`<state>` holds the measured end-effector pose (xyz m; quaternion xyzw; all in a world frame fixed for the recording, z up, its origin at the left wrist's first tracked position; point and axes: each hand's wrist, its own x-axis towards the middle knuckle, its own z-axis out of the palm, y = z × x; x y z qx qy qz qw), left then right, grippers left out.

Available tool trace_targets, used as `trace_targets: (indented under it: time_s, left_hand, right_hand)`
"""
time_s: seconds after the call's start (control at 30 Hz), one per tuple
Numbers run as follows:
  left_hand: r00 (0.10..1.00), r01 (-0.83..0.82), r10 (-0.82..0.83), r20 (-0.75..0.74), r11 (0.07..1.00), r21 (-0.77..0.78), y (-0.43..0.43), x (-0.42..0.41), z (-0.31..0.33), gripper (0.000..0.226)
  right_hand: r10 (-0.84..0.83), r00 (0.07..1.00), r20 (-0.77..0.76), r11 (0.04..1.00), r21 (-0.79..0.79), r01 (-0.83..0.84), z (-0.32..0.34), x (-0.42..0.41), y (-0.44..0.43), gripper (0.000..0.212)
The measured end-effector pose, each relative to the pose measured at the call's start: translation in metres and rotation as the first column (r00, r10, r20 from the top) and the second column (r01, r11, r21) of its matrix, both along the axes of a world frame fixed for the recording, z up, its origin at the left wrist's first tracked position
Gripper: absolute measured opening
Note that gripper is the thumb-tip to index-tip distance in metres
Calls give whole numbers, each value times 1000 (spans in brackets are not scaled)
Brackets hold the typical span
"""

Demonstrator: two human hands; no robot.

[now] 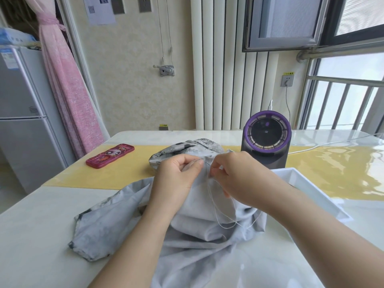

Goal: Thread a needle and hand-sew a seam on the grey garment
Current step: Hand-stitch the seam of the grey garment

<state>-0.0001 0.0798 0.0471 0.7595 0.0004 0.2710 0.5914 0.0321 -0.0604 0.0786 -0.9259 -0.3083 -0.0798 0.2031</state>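
The grey garment [199,242] lies bunched on the table in front of me, lifted in the middle. My left hand [176,173] pinches a raised fold of the cloth between thumb and fingers. Right beside it, my right hand [234,175] pinches the needle [205,162], a thin dark sliver between the two hands at the fold. A white thread [220,213] hangs from my right fingers in loose loops down over the cloth. The needle's tip is hidden in the fabric.
A white tray [307,188] stands just right of my right forearm. A black and purple desk fan [267,138] sits behind the garment. A red phone case [110,155] lies at the left on the yellow runner [116,175].
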Motion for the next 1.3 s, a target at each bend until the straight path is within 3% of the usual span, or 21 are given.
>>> trace_targets:
  time_s: [0.17, 0.37, 0.47, 0.53, 0.63, 0.77, 0.87, 0.97, 1.17, 1.3]
  left_hand:
    - [975, -187, 159, 158, 966, 180, -5, -1, -7, 27]
    - [969, -183, 141, 201, 961, 209, -7, -2, -9, 23]
    - [985, -99, 86, 147, 992, 83, -9, -1, -7, 21]
    - [996, -24, 33, 78, 994, -107, -9, 1, -7, 15]
    - [998, 63, -67, 7, 900, -432, -6, 4, -8, 6]
    - [995, 65, -99, -25, 808, -585, -2, 5, -7, 13]
    - [995, 57, -92, -32, 814, -578, -2, 6, -7, 18]
    - [997, 65, -77, -4, 858, -509, -6, 4, -6, 6]
    - [995, 104, -94, 44, 927, -359, -14, -3, 0, 18]
    - [991, 135, -116, 73, 921, -365, -12, -3, 0, 12]
  right_hand:
    - [-5, 1000, -30, 999, 45, 6, 2, 1, 5, 24]
    - [-9, 999, -37, 997, 81, 12, 2, 2, 8, 25]
    - [-4, 999, -41, 988, 156, 10, 0, 4, 10, 16]
    - [22, 998, -62, 974, 229, -7, -1, 5, 10, 7]
    - [141, 986, -95, 919, 382, -94, 0, 1, 5, 10]
    - [296, 949, -111, 849, 485, -208, 3, -2, -9, 10]
    - [376, 916, -139, 837, 476, -271, 6, -4, -16, 6]
    - [369, 924, -102, 856, 426, -294, 8, -3, -17, 5]
    - [112, 983, 144, 926, 343, -156, 2, 11, -5, 18]
    - [45, 992, 118, 875, 474, -96, 10, 13, -16, 18]
